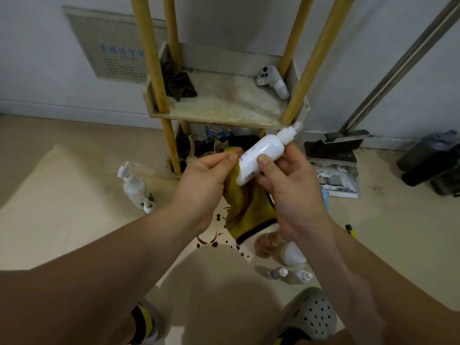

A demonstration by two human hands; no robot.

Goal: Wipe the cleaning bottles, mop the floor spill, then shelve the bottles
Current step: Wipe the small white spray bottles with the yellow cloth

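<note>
Bottle point(261, 155), smooth white plastic cylinder, tilted, pinched by right hand point(291, 192), left hand point(206, 180) gripping fuzzy yellow cloth point(249, 207) against its base

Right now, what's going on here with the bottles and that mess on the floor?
A person is wiping a white bottle, held tilted in the right hand, with a yellow cloth gripped in the left hand. A brown spill lies on the floor below, not yet mopped. A pump bottle and a few small bottles are on the floor, not on the shelf.
</note>
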